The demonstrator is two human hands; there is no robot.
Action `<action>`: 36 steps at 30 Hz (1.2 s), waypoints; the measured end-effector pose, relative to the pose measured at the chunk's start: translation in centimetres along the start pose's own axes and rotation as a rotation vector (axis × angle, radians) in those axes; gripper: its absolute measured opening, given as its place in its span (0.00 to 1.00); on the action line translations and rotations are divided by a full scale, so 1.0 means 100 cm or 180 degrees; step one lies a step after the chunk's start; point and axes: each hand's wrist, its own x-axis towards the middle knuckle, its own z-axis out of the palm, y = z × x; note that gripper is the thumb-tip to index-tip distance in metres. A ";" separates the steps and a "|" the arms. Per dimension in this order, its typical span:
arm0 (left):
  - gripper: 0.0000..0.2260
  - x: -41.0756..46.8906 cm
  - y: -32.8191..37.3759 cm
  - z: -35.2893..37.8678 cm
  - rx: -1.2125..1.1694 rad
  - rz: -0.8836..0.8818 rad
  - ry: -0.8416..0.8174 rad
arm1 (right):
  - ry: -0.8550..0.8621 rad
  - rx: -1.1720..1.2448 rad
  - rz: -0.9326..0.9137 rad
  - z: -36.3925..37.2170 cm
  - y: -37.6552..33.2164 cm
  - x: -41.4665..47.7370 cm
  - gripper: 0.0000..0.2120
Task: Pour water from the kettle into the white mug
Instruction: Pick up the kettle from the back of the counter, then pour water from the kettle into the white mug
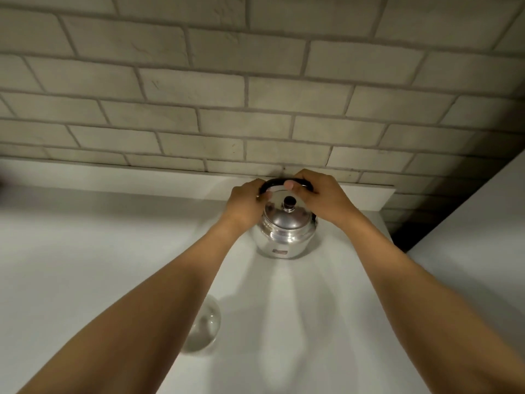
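The steel kettle (285,230) stands on the white bench (85,251) by the brick wall, and both the left hand (246,201) and right hand (315,196) have fingers wrapped around its black handle (279,183). No white mug shows; a clear glass (204,328) stands nearer. A firm, level lift should keep the lid seated and the spout from dribbling.

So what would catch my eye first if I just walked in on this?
The shiny metal kettle at the back of the white counter, close to the pale brick wall. The left hand and right hand both reach out to its black handle. Nearer, a clear glass sits half hidden by the left forearm.
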 end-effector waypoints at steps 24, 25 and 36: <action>0.33 -0.271 -0.009 0.041 0.0732 0.0974 -0.0236 | 0.0410 -0.0062 -0.0086 -0.011 -0.092 -0.199 0.13; 0.34 -0.274 -0.009 0.044 0.0605 0.0972 -0.0224 | 0.0417 -0.0062 -0.0075 -0.010 -0.093 -0.203 0.14; 0.31 -0.296 0.001 0.048 -0.0028 0.0599 -0.0083 | 0.0165 -0.0454 -0.0199 -0.011 -0.113 -0.210 0.13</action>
